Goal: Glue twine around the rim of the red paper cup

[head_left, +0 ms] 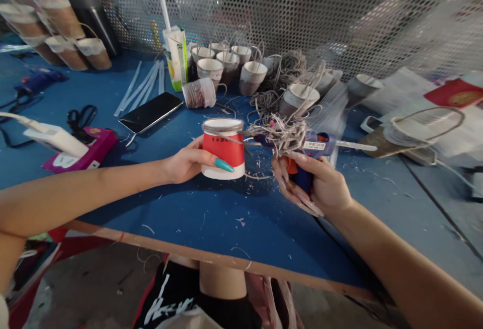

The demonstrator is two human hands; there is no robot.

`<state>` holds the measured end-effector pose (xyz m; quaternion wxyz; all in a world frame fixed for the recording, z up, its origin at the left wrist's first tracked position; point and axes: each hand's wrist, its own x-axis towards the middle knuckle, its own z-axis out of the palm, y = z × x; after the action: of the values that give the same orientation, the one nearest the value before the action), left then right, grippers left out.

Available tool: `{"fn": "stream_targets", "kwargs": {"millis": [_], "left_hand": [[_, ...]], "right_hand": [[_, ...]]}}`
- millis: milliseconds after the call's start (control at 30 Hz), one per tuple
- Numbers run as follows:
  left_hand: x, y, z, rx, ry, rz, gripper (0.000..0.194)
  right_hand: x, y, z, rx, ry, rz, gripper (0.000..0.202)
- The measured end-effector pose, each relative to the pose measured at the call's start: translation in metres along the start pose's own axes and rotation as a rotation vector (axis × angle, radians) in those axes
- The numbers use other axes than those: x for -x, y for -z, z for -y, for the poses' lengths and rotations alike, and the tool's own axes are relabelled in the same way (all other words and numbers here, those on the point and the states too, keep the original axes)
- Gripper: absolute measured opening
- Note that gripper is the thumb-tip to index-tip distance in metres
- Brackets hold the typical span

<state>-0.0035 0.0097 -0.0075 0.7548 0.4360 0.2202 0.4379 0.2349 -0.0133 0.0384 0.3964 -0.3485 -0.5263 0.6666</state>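
A red and white paper cup [225, 150] is gripped by my left hand [188, 160], its thumb across the front. Grey twine [222, 128] circles the cup near its upper edge. My right hand [315, 183] is wrapped round a blue hot glue gun [320, 143] with an orange trigger, a clear glue stick [358, 145] poking out of its rear. The gun points left at the cup; a tangle of frayed twine [287, 135] covers its front, so I cannot tell whether the nozzle touches the cup.
Several twine-wrapped cups [211, 70] stand behind, beside a drink carton [175, 60] with a straw. Left lie a phone [151, 112], loose glue sticks [145, 85] and a magenta power strip [81, 150]. A handled cup [402, 138] is at right. Perforated metal [302, 12] borders the back.
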Motion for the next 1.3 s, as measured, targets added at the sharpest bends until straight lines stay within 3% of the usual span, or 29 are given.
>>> {"fn": "stream_targets", "kwargs": {"millis": [633,1300], "left_hand": [[0.001,0.0012,-0.0008,-0.027,-0.01,0.019,0.038],[0.001,-0.0049,-0.0045,-0.021,0.031,0.007,0.045]], "right_hand": [[-0.0019,0.0023,-0.0003,-0.008,0.011,0.008,0.029],[0.0006,-0.0002,0.0017,-0.027,-0.012,-0.009,0.035]]}}
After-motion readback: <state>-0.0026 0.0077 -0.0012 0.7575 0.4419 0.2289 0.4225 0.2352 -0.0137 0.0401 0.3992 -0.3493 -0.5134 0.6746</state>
